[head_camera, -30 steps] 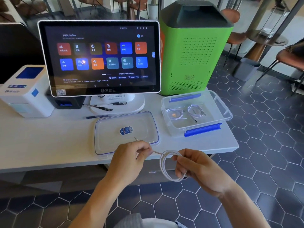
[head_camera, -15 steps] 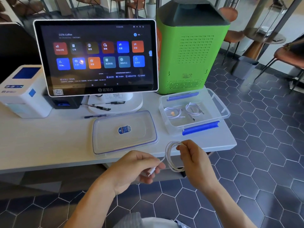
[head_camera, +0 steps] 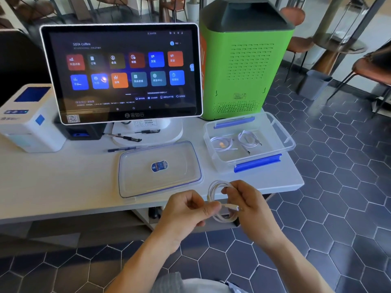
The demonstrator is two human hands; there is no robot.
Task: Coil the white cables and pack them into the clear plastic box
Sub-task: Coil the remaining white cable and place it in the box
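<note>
A coiled white cable (head_camera: 213,193) hangs in front of the table's near edge, held between both hands. My right hand (head_camera: 251,206) grips the coil's right side with curled fingers. My left hand (head_camera: 186,210) pinches the cable's free end, and its plug tip (head_camera: 231,206) pokes across the loop. The clear plastic box (head_camera: 283,134) with blue clips stands open at the table's right end. Two coiled white cables (head_camera: 222,143) (head_camera: 248,138) lie inside it. Its clear lid (head_camera: 131,180) lies flat on the table to the left of the box.
A touchscreen terminal (head_camera: 120,72) stands behind the lid, with pens (head_camera: 123,137) at its base. A white printer (head_camera: 27,119) sits at the far left. A green machine (head_camera: 245,58) rises behind the box. Chairs and a grey bin (head_camera: 313,84) stand on the tiled floor to the right.
The left hand moved right, bringing the cable's free end up to and across the coil. The right hand kept its grip on the coil and shifted little.
</note>
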